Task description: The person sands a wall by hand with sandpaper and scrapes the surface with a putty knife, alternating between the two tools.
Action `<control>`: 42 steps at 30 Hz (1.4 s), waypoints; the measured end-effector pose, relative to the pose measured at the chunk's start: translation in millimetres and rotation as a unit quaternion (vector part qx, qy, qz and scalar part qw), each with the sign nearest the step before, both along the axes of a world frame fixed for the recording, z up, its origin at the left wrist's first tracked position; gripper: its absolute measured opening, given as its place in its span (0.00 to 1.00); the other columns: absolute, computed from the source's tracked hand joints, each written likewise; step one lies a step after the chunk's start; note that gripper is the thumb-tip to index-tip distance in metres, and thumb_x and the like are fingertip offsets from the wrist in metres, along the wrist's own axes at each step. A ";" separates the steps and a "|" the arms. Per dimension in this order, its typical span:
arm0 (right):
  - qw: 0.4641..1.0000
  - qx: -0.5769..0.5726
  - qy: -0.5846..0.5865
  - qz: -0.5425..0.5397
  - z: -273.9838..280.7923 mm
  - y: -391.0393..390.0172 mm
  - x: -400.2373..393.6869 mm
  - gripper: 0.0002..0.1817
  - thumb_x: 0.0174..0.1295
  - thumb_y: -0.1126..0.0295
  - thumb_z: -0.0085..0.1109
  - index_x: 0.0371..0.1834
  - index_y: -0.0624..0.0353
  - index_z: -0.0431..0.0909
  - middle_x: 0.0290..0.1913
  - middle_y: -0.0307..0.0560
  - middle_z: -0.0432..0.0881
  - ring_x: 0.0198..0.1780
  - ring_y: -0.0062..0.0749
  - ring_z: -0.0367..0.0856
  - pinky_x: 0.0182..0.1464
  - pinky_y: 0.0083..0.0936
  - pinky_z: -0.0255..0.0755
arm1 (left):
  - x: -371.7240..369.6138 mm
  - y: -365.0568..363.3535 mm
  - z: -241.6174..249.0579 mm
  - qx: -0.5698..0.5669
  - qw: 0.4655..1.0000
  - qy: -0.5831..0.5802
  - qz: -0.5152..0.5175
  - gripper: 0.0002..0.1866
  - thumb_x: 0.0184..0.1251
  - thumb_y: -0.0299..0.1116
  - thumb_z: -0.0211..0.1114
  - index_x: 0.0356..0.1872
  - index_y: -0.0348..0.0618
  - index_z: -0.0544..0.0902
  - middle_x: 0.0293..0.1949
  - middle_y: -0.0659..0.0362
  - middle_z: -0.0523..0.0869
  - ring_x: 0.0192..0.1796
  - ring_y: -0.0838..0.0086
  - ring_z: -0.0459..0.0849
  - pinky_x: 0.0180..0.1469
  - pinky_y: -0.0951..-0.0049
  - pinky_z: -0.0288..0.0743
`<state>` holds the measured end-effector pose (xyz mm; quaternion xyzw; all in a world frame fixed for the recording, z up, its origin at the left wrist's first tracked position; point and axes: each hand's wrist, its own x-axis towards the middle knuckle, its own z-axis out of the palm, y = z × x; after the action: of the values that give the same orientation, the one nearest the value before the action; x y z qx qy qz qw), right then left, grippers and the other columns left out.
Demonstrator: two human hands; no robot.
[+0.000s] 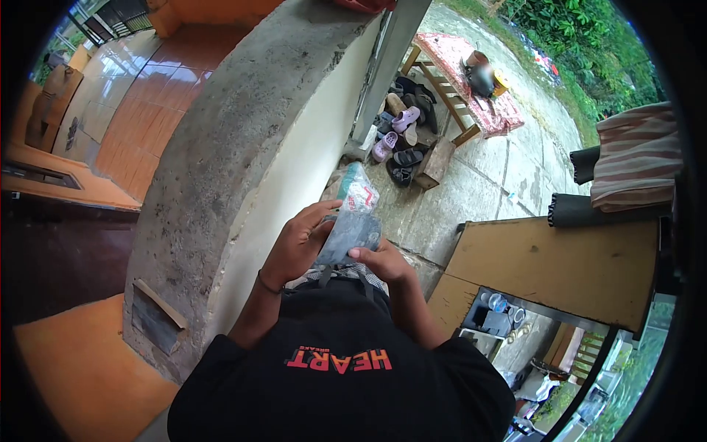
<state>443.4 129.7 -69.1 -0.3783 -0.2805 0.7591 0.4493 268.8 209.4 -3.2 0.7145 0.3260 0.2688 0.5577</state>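
Observation:
A flat grey piece (pixel 346 237), with a dusty, worn surface, is held in front of my body. My left hand (pixel 298 239) is at its left side, with the thumb and fingers around that edge. On the right side my right hand (pixel 384 259) grips it, the thumb lying on its face. Just beyond the piece is a white and green plastic packet (pixel 357 188) with red marks; what supports it is hidden. What the grey piece is made of, I cannot tell.
A rough concrete ledge (pixel 221 140) curves along the left, with a small dark piece (pixel 156 320) on it. Shoes (pixel 401 121) lie beyond the wall, near a table with a red patterned cover (pixel 449 62). A brown wooden panel (pixel 545 258) stands at the right.

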 end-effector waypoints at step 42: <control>0.943 -0.022 -0.125 -0.306 -108.8 229.4 16.8 0.27 0.61 0.70 0.43 0.65 0.57 0.52 0.59 0.59 0.67 0.60 0.46 0.66 0.56 0.30 0.63 | 168.5 291.6 19.6 0.324 0.888 0.326 0.022 0.15 0.61 0.33 0.54 0.44 0.32 0.76 0.62 0.51 0.65 0.66 0.58 0.59 0.66 0.55 0.46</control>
<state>460.2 359.1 -177.9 -0.5475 -0.1883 0.5375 0.6131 437.3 501.0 16.4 0.8953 0.4003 0.1237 0.1515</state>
